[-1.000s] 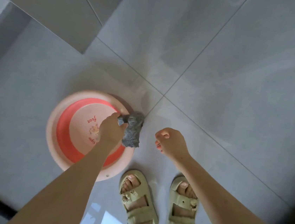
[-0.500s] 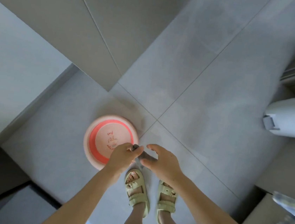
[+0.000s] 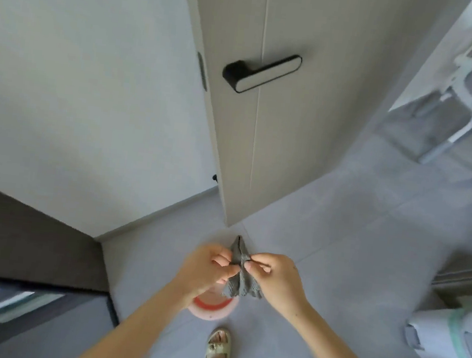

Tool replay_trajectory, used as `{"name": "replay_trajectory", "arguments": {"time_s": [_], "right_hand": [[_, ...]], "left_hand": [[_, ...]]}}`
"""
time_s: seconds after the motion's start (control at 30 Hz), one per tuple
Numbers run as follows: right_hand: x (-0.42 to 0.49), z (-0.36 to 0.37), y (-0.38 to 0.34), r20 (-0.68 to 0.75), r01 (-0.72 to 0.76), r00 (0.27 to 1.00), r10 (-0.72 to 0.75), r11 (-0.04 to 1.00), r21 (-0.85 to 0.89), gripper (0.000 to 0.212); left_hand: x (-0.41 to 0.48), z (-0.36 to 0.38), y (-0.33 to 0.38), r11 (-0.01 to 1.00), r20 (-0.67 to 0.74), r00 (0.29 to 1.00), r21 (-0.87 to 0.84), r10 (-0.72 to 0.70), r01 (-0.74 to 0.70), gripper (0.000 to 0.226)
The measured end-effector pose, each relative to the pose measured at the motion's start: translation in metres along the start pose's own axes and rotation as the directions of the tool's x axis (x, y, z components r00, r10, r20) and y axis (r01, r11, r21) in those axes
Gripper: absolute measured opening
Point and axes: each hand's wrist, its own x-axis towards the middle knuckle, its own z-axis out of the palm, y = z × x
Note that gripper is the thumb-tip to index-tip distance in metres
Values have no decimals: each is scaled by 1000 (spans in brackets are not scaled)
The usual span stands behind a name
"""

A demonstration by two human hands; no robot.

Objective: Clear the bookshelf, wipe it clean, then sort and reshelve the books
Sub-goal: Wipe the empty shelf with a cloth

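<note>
One grey cloth (image 3: 240,270), crumpled, is up in the air between both hands. The left hand (image 3: 207,266) pinches its left edge with curled fingers, and the right hand (image 3: 275,274) pinches the right edge, thumb and forefinger tight on the fabric. Directly below sits one pink basin (image 3: 211,311) on the tiled floor (image 3: 353,251) (mostly hidden by hands and cloth, so its contents cannot be told). One pale green sandal (image 3: 217,356) stands near it. Beyond is a beige door (image 3: 277,139) with one black lever handle (image 3: 263,71).

Bare forearms (image 3: 139,321) — one foot in a pale green, buckled sandal (image 3: 218,356).
</note>
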Motion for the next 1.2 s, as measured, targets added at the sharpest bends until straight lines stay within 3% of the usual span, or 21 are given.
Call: {"name": "replay_trajectory", "arguments": {"time_s": [0.17, 0.33, 0.5, 0.6, 0.63, 0.8, 0.9, 1.0, 1.1, 1.2], "right_hand": [[-41, -42, -71, 109, 262, 962, -250, 958, -114, 18], [-102, -55, -129, 271, 544, 827, -493, 822, -165, 12], [-193, -18, -199, 498, 825, 546, -673, 536, -179, 27], [-257, 17, -229, 596, 917, 368, -713, 383, -109, 28], [-287, 40, -241, 627, 946, 284, -725, 320, -59, 27], [-403, 131, -273, 607, 917, 114, -786, 318, 239, 18], [-461, 193, -290, 656, 853, 41, -754, 368, 369, 12], [-515, 269, -315, 621, 839, 40, -783, 363, 404, 4], [-544, 319, -341, 532, 809, 124, -838, 396, 435, 16], [-550, 355, -373, 482, 778, 219, -848, 450, 438, 7]], "left_hand": [[-107, -30, 9, 978, -293, 952, 204, 93, -33, 18], [-243, -27, -2, 956, -547, 824, 292, 148, 23, 11], [-381, -19, -28, 929, -770, 584, 365, 259, 69, 23], [-451, -23, -52, 974, -868, 471, 214, 158, 68, 23], [-485, -23, -68, 984, -909, 400, 162, 121, 69, 26], [-598, -42, -140, 985, -977, 208, 71, 38, 157, 29], [-652, -61, -180, 980, -982, 185, 66, 30, 189, 30], [-708, -94, -229, 984, -986, 162, 59, 32, 170, 24], [-746, -132, -267, 986, -985, 169, 59, 32, 156, 25], [-772, -176, -293, 992, -977, 211, 29, 3, 120, 27]]}}
